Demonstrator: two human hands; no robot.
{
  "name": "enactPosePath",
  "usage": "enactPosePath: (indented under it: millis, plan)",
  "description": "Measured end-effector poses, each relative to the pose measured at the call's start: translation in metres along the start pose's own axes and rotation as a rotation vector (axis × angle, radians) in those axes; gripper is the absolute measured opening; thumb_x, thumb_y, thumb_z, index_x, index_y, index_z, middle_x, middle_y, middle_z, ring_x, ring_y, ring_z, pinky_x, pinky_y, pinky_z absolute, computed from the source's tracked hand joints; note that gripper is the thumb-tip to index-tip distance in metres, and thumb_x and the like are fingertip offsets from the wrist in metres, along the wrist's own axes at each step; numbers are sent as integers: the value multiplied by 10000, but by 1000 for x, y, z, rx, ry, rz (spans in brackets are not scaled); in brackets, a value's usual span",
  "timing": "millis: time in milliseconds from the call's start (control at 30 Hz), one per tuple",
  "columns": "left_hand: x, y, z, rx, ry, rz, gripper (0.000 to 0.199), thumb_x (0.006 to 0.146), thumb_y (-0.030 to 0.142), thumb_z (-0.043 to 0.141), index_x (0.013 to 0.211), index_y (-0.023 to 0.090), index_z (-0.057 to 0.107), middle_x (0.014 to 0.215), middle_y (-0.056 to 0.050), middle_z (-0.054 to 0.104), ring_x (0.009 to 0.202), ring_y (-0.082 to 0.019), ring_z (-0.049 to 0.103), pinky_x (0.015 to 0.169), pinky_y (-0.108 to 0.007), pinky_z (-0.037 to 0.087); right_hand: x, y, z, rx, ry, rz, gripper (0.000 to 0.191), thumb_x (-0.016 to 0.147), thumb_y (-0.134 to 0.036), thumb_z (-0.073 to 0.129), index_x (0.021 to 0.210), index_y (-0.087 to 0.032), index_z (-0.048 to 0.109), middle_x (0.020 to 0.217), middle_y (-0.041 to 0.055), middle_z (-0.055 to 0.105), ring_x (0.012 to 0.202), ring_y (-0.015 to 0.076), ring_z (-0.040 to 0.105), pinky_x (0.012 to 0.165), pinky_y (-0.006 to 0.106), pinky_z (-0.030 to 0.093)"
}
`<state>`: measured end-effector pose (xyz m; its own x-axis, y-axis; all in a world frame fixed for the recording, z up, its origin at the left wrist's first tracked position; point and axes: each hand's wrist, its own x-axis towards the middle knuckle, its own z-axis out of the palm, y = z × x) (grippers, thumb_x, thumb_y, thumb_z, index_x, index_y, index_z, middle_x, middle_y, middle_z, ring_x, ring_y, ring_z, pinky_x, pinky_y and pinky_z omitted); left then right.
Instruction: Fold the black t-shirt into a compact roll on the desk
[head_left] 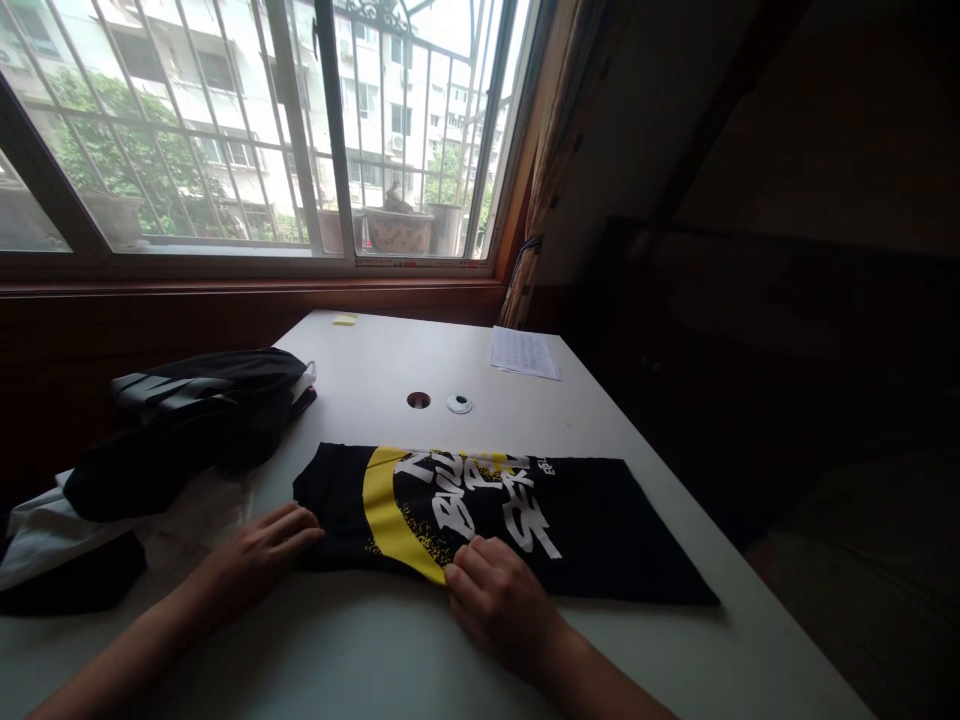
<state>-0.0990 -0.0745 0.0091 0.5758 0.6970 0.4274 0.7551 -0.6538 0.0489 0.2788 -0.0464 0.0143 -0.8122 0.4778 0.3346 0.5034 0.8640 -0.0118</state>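
A black garment with a yellow band and white lettering lies flat on the white table, folded into a long strip. At its left end, my left hand has its fingers pressed together on the cloth edge. My right hand is closed at the near edge, its curled fingers on the fabric beside the yellow band.
Piled clothes, black, white and grey, lie at the table's left. Farther back are printed papers, a yellow note, a cable hole and its round cover. A barred window stands behind.
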Motion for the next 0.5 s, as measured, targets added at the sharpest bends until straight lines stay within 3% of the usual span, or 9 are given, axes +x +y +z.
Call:
enactPosePath:
  millis: [167,367,500]
  plan:
    - [-8,1,-7,145,-33,26,328,973,61,424,1123,219,670,1081,-69,674,927,-199,628,783,-306,534,-8,2,0,22,-44,23,178,869,-140,617,1034,-204,596,967,38,628,890,217,542,755,341,395]
    - [13,20,-37,112,-207,-59,352,905,145,581,1224,284,638,1077,-48,675,1002,-248,601,878,-404,497,-35,29,-16,65,-56,130,137,884,-127,602,976,-227,608,935,24,622,884,207,559,793,336,427]
    - [30,35,-24,85,-187,-8,269,935,235,631,1202,264,628,1054,-55,672,963,-246,594,867,-409,497,-61,52,-25,18,-36,184,205,839,-93,610,998,-221,620,971,41,642,919,230,594,827,369,466]
